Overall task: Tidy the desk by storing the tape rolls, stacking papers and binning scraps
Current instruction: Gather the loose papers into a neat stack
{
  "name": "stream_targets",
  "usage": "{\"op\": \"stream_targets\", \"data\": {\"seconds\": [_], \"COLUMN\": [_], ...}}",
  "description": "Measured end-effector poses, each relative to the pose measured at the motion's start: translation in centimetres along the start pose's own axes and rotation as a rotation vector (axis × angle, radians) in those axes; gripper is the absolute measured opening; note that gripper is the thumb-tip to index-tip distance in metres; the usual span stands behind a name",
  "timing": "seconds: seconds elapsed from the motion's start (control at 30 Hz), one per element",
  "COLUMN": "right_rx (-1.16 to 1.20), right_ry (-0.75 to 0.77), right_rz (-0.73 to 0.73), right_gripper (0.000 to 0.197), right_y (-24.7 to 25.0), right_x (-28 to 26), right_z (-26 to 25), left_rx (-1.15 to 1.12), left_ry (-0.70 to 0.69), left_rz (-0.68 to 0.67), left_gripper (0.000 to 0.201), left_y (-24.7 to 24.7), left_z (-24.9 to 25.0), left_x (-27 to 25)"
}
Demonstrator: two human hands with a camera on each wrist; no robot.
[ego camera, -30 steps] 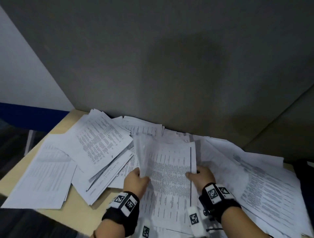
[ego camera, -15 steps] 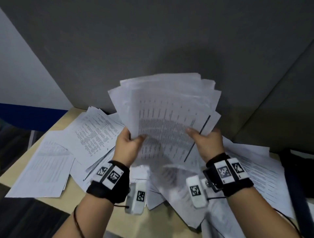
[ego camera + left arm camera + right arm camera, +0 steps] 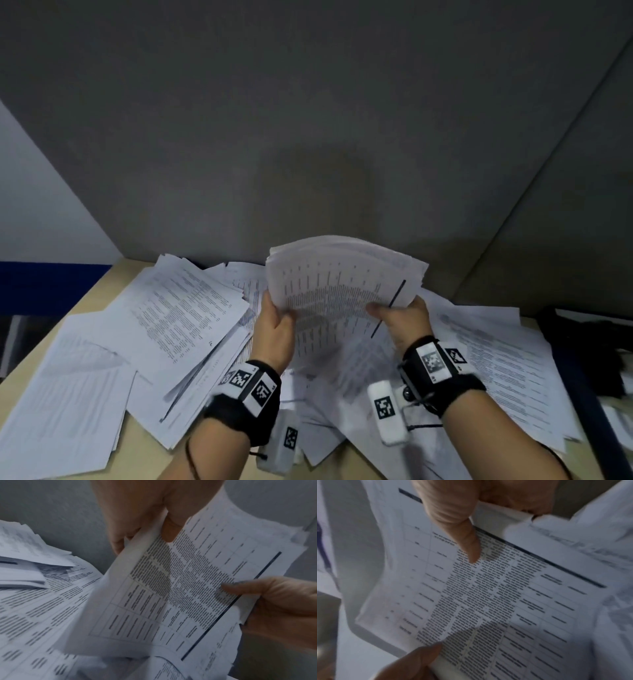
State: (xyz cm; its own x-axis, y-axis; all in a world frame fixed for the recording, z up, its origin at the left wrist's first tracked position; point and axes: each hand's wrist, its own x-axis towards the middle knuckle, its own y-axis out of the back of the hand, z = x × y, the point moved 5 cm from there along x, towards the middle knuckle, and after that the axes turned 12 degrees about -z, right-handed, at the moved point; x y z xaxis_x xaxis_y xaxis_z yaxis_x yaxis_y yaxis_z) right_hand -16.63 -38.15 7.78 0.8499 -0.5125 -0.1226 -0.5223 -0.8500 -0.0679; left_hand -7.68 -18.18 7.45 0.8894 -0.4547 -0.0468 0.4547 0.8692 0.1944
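A thick bundle of printed sheets [image 3: 337, 284] stands tilted upright over the desk, held between both hands. My left hand [image 3: 277, 325] pinches its left edge, thumb in front, fingers behind. My right hand [image 3: 400, 318] pinches the right edge beside a black printed line. The left wrist view shows the bundle [image 3: 180, 588] with my left thumb on top and my right hand [image 3: 278, 601] at the far side. In the right wrist view my right thumb presses the top sheet [image 3: 488, 595]. No tape rolls or scraps are in view.
Loose printed papers [image 3: 178, 315] lie scattered across the wooden desk [image 3: 144, 448], left and right of the hands, with more papers [image 3: 507, 359] on the right. A grey partition wall [image 3: 308, 137] stands right behind. A dark object [image 3: 589, 329] sits at the right edge.
The bundle was picked off the desk and raised high, and has since come back down towards the desk, its sheets drawn closer together. Both hands kept their hold on it.
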Motion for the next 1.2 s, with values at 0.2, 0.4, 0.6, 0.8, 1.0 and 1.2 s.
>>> {"op": "stream_targets", "data": {"seconds": [0.2, 0.4, 0.6, 0.8, 1.0, 1.2], "right_rx": [0.002, -0.110, -0.248, -0.212, -0.366, -0.428], "right_ry": [0.049, -0.114, -0.212, -0.759, -0.987, -0.806], "right_rz": [-0.010, 0.018, 0.310, 0.494, 0.316, 0.392], "right_gripper": [0.046, 0.030, 0.045, 0.082, 0.074, 0.036], "right_y": [-0.1, 0.1, 6.0, 12.5, 11.2, 11.1], "right_x": [0.2, -0.5, -2.2, -7.3, -5.8, -4.7], "right_z": [-0.5, 4.1, 6.5, 11.1, 11.9, 11.5], "left_rx": [-0.090, 0.057, 0.307, 0.270, 0.307, 0.331], "left_ry": [-0.092, 0.033, 0.083, 0.152, 0.186, 0.193], "left_rz": [0.037, -0.078, 0.023, 0.094, 0.062, 0.056], "left_gripper": [0.038, 0.045, 0.024, 0.024, 0.024, 0.023], "left_y": [1.2, -0.1, 2.8, 6.5, 6.7, 7.4], "left_z": [0.3, -2.4, -2.6, -4.6, -6.0, -6.5], "left_x": [0.5, 0.5, 2.1, 2.5, 2.0, 2.1]}}
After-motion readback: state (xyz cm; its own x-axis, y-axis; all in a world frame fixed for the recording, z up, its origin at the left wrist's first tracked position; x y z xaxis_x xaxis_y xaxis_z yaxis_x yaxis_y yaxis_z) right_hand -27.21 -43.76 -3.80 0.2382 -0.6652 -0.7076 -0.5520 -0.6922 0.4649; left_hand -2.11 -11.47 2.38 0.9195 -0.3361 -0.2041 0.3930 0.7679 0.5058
